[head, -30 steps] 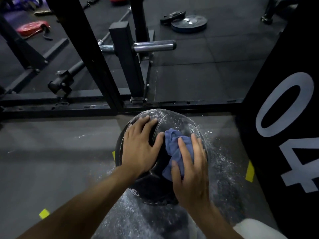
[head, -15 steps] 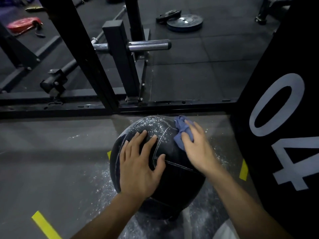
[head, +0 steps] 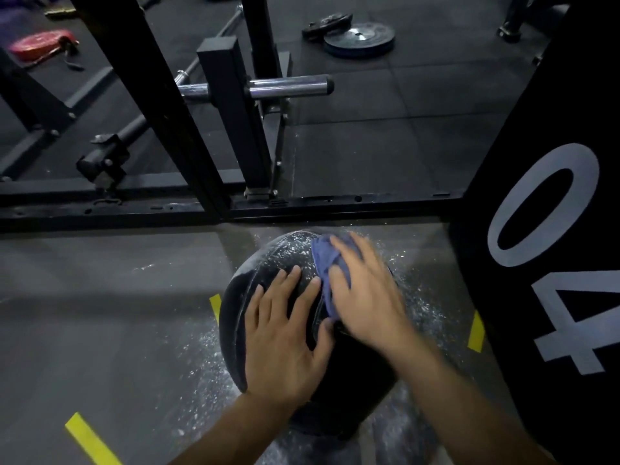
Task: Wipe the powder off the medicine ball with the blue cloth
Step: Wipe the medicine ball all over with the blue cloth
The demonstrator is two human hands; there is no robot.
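A black medicine ball [head: 268,263] sits on the grey floor, its far top still flecked with white powder. My left hand [head: 285,337] rests flat on the ball's near left side, fingers spread. My right hand [head: 362,297] presses the blue cloth [head: 323,260] against the ball's upper right, fingers straight over it; the hand is motion-blurred. Most of the cloth is hidden under that hand.
White powder [head: 208,357] is scattered on the floor around the ball. A black rack frame [head: 167,206] with a steel peg [head: 292,87] stands just beyond. A black box marked 04 [head: 553,263] rises at right. Weight plates [head: 359,36] lie far back. Yellow tape marks [head: 87,437] dot the floor.
My right hand swept the cloth from the ball's near side up to its far top right, then back toward the middle. The left hand shifted slightly lower on the ball.
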